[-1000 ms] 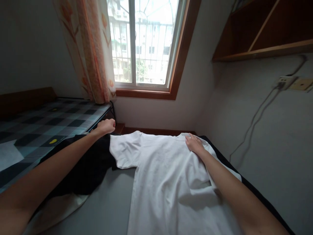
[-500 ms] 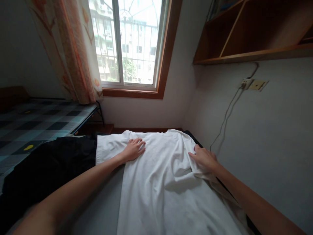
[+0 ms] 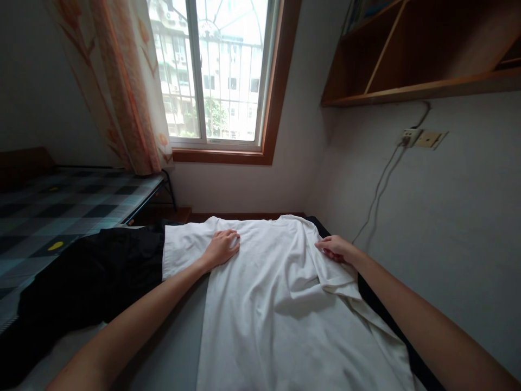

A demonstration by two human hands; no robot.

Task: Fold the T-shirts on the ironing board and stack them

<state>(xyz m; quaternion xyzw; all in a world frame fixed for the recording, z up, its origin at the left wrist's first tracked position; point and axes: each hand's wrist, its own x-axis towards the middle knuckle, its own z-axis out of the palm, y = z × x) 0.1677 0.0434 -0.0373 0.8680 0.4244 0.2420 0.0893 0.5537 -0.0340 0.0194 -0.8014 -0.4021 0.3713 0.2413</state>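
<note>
A white T-shirt (image 3: 260, 304) lies spread out with wrinkles across its body, one sleeve stretched to the left and the right sleeve side folded over itself. My left hand (image 3: 222, 247) rests palm down on the upper left of the shirt, near the sleeve, its fingers slightly bent and a little apart. At the right shoulder edge, my right hand (image 3: 337, 248) has thumb and fingers pinched together on the fabric. The fingertips' hold there is partly hidden by the hand.
Black clothing (image 3: 93, 271) is heaped to the left of the shirt, beside a grey surface (image 3: 171, 336). A checkered bed (image 3: 81, 201) stands at the far left. The wall with a socket (image 3: 410, 137) and hanging cord closes in the right side, under a wooden shelf (image 3: 423, 89).
My right hand has shifted slightly up and closed from a looser grasp into a pinch at the shirt's edge. My left hand's fingers have drawn in a little on the fabric.
</note>
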